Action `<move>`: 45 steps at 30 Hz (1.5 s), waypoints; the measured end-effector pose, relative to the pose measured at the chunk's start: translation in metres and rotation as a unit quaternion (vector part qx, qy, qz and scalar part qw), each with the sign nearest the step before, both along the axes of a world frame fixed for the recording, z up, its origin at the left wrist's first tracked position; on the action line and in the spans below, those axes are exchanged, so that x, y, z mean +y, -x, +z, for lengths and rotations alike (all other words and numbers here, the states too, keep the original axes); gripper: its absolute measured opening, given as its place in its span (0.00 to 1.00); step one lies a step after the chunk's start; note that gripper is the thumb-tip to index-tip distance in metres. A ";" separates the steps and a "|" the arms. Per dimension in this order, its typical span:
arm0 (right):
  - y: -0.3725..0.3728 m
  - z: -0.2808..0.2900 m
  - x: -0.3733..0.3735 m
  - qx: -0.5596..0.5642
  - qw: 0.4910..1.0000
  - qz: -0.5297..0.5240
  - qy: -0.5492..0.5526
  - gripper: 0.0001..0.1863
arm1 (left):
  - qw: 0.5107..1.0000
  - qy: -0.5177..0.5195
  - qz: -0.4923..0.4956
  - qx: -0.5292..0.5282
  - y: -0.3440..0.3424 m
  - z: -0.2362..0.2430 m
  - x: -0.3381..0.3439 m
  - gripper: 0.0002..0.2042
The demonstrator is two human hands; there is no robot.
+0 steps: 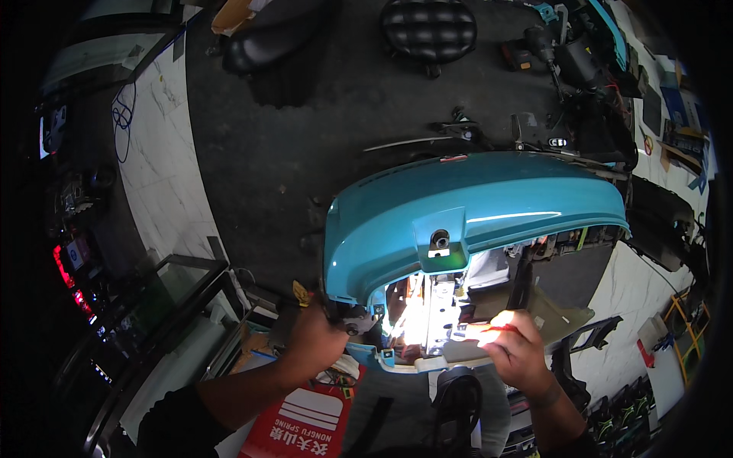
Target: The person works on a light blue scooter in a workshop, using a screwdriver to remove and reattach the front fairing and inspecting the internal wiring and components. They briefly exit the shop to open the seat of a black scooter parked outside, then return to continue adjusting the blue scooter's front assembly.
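A large glossy teal body panel, curved, with a keyhole-like round fitting in a square recess, fills the middle of the view. My left hand is closed round its lower left corner, next to a dark grey fitting; the fingers are partly hidden behind it. On the right, my right hand pinches a slim object, orange-red in the glare, with its thin end pointing left into the panel's opening. Its exact kind is washed out. Strong light floods the perforated metal part inside the opening.
A red carton stands below my left forearm. Farther off are a round black padded stool, a black seat and a cordless power tool. Dark frames stand at left; loose parts and cardboard lie along the right wall.
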State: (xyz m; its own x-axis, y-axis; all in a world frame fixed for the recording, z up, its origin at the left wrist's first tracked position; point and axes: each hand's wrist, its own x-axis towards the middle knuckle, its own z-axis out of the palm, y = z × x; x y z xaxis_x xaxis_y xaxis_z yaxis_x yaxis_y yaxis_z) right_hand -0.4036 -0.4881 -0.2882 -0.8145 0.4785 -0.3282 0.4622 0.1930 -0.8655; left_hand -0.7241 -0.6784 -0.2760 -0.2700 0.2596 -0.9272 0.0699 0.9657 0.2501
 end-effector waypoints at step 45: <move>0.011 0.010 0.023 -0.148 0.985 0.052 0.069 0.14 | 0.999 -0.003 0.009 0.049 -0.010 0.011 0.006 0.19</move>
State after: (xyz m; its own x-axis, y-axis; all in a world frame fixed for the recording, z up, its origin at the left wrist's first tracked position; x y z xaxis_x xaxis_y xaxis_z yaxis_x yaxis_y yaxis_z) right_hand -0.4149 -0.4647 -0.2781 -0.7157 0.3315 -0.6147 0.6820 0.1422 -0.7174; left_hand -0.7144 -0.6720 -0.2653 -0.3632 0.2604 -0.8946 0.0772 0.9653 0.2496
